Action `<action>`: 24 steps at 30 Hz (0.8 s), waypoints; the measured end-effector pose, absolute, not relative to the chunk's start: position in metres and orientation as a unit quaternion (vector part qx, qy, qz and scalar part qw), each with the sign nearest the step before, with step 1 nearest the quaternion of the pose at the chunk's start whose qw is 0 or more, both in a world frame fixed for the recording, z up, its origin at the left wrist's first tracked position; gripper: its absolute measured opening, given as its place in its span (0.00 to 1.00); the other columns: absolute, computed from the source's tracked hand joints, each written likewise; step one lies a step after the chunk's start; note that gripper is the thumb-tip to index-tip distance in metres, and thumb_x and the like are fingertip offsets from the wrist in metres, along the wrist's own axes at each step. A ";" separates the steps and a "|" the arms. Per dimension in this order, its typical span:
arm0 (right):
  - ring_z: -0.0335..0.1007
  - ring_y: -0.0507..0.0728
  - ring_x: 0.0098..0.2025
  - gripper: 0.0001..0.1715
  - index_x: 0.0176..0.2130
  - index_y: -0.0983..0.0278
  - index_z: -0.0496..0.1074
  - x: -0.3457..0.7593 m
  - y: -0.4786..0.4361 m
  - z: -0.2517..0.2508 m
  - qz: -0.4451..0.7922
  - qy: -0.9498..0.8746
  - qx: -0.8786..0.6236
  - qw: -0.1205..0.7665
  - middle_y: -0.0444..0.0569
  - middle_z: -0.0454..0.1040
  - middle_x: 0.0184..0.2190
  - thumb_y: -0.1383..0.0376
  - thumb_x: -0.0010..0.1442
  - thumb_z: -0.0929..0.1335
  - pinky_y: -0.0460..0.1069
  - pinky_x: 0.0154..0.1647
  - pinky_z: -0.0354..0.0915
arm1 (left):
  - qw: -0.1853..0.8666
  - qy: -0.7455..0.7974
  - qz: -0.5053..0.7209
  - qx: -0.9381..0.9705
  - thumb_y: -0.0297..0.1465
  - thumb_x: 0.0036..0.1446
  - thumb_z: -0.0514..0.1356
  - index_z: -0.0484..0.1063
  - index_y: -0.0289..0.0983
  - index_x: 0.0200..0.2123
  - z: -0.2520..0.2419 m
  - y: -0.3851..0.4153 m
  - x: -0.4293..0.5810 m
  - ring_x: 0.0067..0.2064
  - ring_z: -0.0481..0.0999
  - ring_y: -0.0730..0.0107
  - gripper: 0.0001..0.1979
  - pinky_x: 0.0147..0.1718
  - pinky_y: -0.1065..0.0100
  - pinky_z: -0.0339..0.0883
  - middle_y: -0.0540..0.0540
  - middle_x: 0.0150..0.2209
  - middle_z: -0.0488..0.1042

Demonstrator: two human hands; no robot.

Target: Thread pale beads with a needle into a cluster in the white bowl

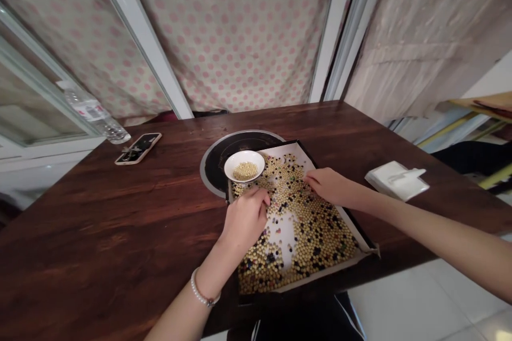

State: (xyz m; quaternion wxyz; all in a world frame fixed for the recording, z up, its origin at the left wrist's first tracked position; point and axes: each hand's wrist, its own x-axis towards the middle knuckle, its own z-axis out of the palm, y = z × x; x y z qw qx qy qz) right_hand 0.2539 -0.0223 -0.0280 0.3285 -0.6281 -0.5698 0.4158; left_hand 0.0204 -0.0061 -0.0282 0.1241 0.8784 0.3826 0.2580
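Observation:
A shallow dark-edged tray (pixel 362 232) with a pale lining holds a spread of yellow and dark beads (pixel 320 234), with a few of other colours. On its far left corner rests a white bowl (pixel 245 166) with yellow beads inside. My left hand (pixel 247 216), with a beaded bracelet on the wrist, is over the left part of the tray just below the bowl, fingers curled. My right hand (pixel 325 184) is at the tray's right side, fingertips pressed together near the beads. Whatever is between the fingers of either hand is hidden or too small to name.
Beneath the tray's far left corner is a round black plate (pixel 216 162) set in the wooden table (pixel 132 224). A phone (pixel 138 148) and a plastic bottle (pixel 96 115) are at the far left. White tissues (pixel 396 181) lie right of my right forearm.

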 end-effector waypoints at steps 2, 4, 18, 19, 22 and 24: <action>0.56 0.46 0.16 0.17 0.15 0.64 0.61 0.248 -0.024 -0.029 0.418 -0.571 -0.631 0.318 0.42 0.60 0.14 0.68 0.52 0.67 0.44 0.18 0.56 | 0.112 0.400 0.240 0.878 0.19 0.48 0.48 0.67 0.39 0.25 -0.028 -0.006 0.021 0.28 0.73 0.64 0.12 0.23 0.66 0.62 0.47 0.27 0.72; 0.59 0.47 0.16 0.15 0.17 0.65 0.63 0.240 -0.026 -0.030 0.439 -0.565 -0.629 0.306 0.43 0.62 0.15 0.66 0.53 0.66 0.44 0.16 0.57 | 0.113 0.416 0.226 0.873 0.19 0.49 0.48 0.67 0.38 0.25 -0.026 -0.005 0.020 0.28 0.73 0.64 0.12 0.24 0.65 0.62 0.46 0.27 0.72; 0.68 0.50 0.27 0.16 0.26 0.65 0.65 0.238 0.005 -0.027 0.491 -0.456 -0.573 0.472 0.51 0.71 0.30 0.57 0.58 0.60 0.45 0.24 0.64 | 0.249 0.240 0.140 0.928 0.29 0.49 0.59 0.67 0.38 0.43 -0.024 -0.026 0.028 0.45 0.69 0.54 0.16 0.41 0.55 0.68 0.41 0.42 0.68; 0.68 0.50 0.27 0.15 0.27 0.65 0.64 0.235 0.007 -0.031 0.493 -0.449 -0.567 0.484 0.51 0.71 0.31 0.57 0.58 0.60 0.45 0.24 0.63 | 0.256 0.239 0.122 0.929 0.29 0.48 0.61 0.67 0.38 0.44 -0.024 -0.027 0.028 0.46 0.69 0.54 0.18 0.43 0.55 0.67 0.41 0.42 0.68; 0.69 0.49 0.27 0.15 0.27 0.64 0.63 0.233 0.010 -0.037 0.503 -0.431 -0.546 0.513 0.51 0.71 0.35 0.56 0.58 0.60 0.45 0.26 0.63 | 0.301 0.236 0.080 0.920 0.28 0.46 0.62 0.67 0.39 0.45 -0.026 -0.028 0.028 0.46 0.70 0.57 0.20 0.45 0.56 0.67 0.43 0.43 0.68; 0.68 0.50 0.27 0.16 0.26 0.64 0.62 0.235 0.008 -0.038 0.512 -0.423 -0.535 0.522 0.51 0.71 0.35 0.55 0.57 0.60 0.46 0.27 0.64 | 0.327 0.235 0.074 0.912 0.25 0.47 0.60 0.68 0.39 0.43 -0.026 -0.026 0.028 0.44 0.71 0.61 0.17 0.45 0.59 0.67 0.44 0.41 0.69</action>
